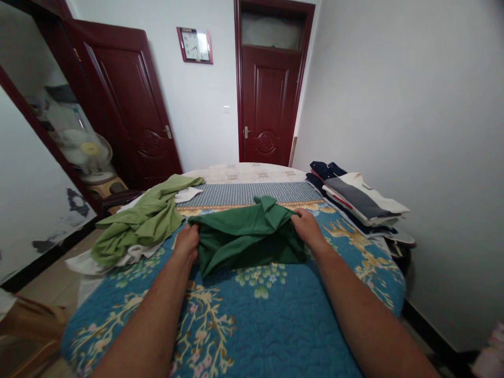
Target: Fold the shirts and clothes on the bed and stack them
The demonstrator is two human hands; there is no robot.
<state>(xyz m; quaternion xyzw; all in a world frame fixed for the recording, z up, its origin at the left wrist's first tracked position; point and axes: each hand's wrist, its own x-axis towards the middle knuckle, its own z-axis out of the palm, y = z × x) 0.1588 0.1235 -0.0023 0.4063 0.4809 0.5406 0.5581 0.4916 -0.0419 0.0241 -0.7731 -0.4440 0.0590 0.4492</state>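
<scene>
A dark green garment [252, 236], its exact kind unclear, is stretched between my two hands just over the blue floral bedspread [283, 325]. My left hand [187, 241] is closed around its left end. At the upper right corner, my right hand [309, 227] pinches the cloth. The fabric is gathered in loose folds, with a collar-like bunch rising near the top right. Its lower edge hangs down to the bedspread or lies on it. The fingertips of both hands are partly hidden in the cloth.
Rumpled light green cloth [145, 223] lies over white cloth [84, 262] at the left edge. A stack of folded clothes [358, 197] sits at the right, near the wall. Beyond the surface are a closed red door [271, 100], an open door [122, 100] and a fan [88, 149].
</scene>
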